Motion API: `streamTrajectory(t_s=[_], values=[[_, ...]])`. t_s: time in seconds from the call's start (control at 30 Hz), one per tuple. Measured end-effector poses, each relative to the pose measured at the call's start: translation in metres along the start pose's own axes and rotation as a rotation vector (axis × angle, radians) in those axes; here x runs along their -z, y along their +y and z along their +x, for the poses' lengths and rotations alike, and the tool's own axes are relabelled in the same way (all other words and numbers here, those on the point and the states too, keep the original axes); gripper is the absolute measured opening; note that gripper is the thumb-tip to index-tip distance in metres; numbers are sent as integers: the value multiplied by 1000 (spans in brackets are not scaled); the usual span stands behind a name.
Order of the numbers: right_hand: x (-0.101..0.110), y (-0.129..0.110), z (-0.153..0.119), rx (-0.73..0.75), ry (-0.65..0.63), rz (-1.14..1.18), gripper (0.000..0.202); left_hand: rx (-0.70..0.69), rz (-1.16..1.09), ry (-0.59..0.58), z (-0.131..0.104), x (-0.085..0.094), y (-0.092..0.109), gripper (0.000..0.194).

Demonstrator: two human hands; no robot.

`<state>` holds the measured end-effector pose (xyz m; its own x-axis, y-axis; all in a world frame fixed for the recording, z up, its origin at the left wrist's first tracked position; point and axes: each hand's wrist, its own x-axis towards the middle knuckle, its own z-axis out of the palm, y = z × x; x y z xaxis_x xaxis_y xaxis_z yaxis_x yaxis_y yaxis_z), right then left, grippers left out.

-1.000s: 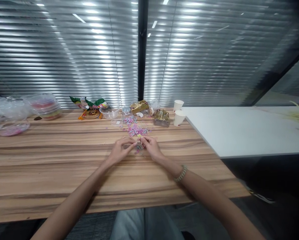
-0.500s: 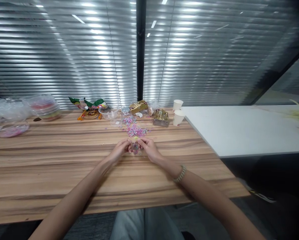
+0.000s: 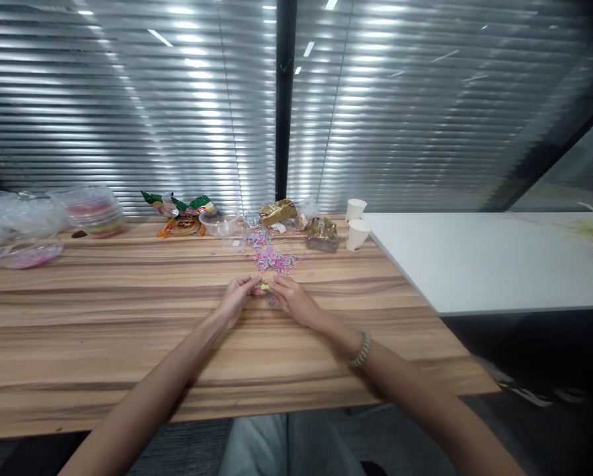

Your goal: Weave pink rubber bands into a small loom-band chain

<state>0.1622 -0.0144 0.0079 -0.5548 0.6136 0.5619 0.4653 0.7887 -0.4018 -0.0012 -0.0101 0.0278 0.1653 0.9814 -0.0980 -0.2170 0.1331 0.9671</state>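
Observation:
My left hand [image 3: 237,299] and my right hand [image 3: 292,301] meet fingertip to fingertip over the wooden table [image 3: 127,317]. Between them they pinch a tiny yellow piece [image 3: 265,287], with a short string of small pink and purple pieces [image 3: 273,301] hanging under my right fingers. A loose heap of pink and purple small pieces [image 3: 274,260] lies on the table just beyond my hands. A beaded bracelet [image 3: 360,349] is on my right wrist.
At the table's far edge stand a clear plastic bowl [image 3: 219,223], snack packets [image 3: 180,206], gold wrappers [image 3: 320,234] and two paper cups [image 3: 356,227]. Clear plastic containers and bags [image 3: 38,225] sit at far left. A white table [image 3: 489,258] adjoins on the right. Blinds close off the back.
My hands have drawn closer together and a little nearer the heap; the yellow piece now sits pinched between both fingertips.

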Motion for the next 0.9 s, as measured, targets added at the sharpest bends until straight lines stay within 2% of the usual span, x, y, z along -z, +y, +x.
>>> streamTrajectory(t_s=[0.13,0.23,0.33,0.43,0.53,0.67,0.8,0.9], values=[[-5,-1,-1,-39,9,-44,19,-99,141,-60,-1,0,0,27],[-6,-5,0,-94,59,22,22,-236,344,-126,-3,0,4,24],[-5,-9,2,-226,131,114,22,-410,521,-128,-5,0,7,24],[-2,-12,4,-375,187,194,21,-481,588,-146,-7,0,8,20],[-1,-12,5,-410,216,280,22,-507,589,-142,-4,2,4,19],[-1,-13,4,-384,243,362,25,-566,552,-69,4,6,-3,15],[-2,-14,3,-371,206,437,28,-578,474,3,8,10,-7,15],[-3,-13,2,-383,160,497,28,-557,357,45,9,10,-7,24]])
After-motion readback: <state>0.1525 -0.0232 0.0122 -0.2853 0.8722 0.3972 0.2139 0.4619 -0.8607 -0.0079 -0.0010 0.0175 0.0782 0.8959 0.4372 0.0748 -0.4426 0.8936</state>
